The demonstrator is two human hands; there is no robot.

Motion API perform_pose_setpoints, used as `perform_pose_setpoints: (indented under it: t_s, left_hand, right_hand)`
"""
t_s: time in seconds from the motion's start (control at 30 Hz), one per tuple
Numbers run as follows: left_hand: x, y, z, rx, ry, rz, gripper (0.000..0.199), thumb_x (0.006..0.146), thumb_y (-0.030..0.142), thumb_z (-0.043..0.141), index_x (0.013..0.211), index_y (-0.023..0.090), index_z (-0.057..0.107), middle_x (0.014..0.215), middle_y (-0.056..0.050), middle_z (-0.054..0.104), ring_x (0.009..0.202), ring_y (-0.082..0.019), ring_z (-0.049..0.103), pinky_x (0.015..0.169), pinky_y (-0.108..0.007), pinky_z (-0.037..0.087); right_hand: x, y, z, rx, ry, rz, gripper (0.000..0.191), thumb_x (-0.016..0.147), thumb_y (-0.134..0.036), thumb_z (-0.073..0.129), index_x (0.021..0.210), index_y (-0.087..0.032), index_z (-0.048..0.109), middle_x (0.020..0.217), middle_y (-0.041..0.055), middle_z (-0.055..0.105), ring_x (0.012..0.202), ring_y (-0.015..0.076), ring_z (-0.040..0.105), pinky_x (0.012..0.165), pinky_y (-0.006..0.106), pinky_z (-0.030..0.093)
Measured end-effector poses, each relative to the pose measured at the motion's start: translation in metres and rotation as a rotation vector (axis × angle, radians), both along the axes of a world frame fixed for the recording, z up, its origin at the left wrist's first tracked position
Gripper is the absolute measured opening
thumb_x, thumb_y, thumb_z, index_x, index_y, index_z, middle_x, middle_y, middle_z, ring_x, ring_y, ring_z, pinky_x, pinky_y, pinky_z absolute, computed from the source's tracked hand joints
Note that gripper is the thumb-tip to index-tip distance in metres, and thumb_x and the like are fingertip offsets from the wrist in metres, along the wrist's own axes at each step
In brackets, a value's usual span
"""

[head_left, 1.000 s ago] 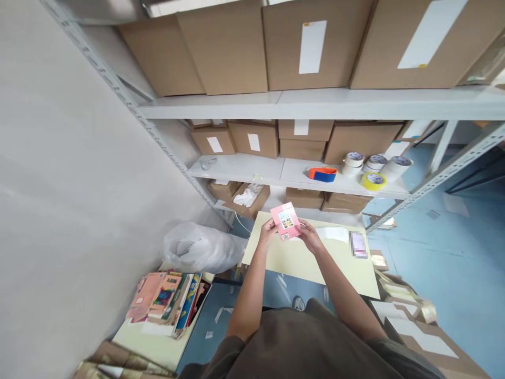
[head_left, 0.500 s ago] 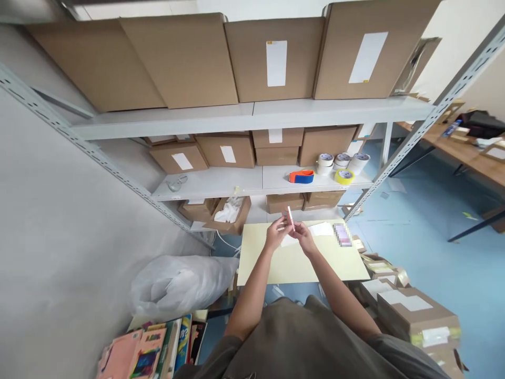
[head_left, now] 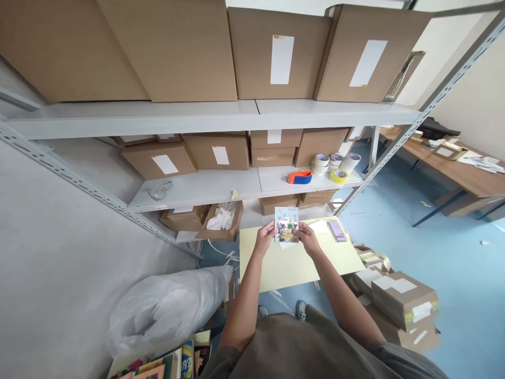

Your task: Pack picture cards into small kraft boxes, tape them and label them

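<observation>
The left hand [head_left: 265,238] and the right hand [head_left: 307,238] are holding a small illustrated booklet [head_left: 286,223] above the bench [head_left: 284,271], each grip clamping one side edge. The booklet is hiding the fingers behind it and part of the bench's far edge; its cover lettering is showing too small to read. White paper [head_left: 319,226] is lying partly covered, and near the far right corner a purplish item [head_left: 336,230] is appearing only as blurred blocks.
</observation>
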State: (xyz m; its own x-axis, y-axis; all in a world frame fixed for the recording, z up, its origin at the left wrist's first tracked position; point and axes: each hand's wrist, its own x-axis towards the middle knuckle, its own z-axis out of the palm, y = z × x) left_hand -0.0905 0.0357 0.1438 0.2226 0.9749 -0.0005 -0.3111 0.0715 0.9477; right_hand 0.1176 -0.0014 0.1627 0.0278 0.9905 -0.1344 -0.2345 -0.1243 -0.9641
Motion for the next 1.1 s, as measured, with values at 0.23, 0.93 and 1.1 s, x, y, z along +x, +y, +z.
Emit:
perform_pose_setpoints:
  t_s: [0.23, 0.93, 1.1]
  left_hand:
    - [0.04, -0.003, 0.013, 0.086, 0.227, 0.174, 0.05, 0.08, 0.039, 0.086, 0.127, 0.022, 0.078, 0.129, -0.013, 0.075, 0.118, -0.03, 0.071, 0.101, -0.043, 0.059]
    - [0.089, -0.002, 0.026, 0.073, 0.234, 0.213, 0.063, 0.072, 0.036, 0.093, 0.131, 0.022, 0.075, 0.129, -0.012, 0.075, 0.123, -0.031, 0.069, 0.107, -0.045, 0.056]
    - [0.082, -0.013, 0.023, 0.027, 0.155, 0.225, 0.052, 0.079, 0.045, 0.086, 0.123, 0.018, 0.078, 0.118, -0.009, 0.08, 0.113, -0.028, 0.073, 0.105, -0.042, 0.056]
  right_hand:
    - [0.008, 0.001, 0.023, 0.11, -0.046, 0.012, 0.052, 0.078, -0.044, 0.084, 0.126, -0.027, 0.074, 0.124, 0.0081, 0.079, 0.113, 0.034, 0.073, 0.088, 0.045, 0.06]
    - [0.052, 0.014, 0.02, 0.217, -0.006, 0.12, 0.046, 0.079, -0.048, 0.084, 0.12, -0.028, 0.075, 0.128, 0.0084, 0.078, 0.121, 0.0324, 0.071, 0.101, 0.05, 0.056]
    - [0.045, 0.02, -0.004, 0.188, -0.168, 0.09, 0.043, 0.079, -0.048, 0.08, 0.118, -0.029, 0.078, 0.131, 0.0086, 0.076, 0.13, 0.0333, 0.065, 0.107, 0.051, 0.054]
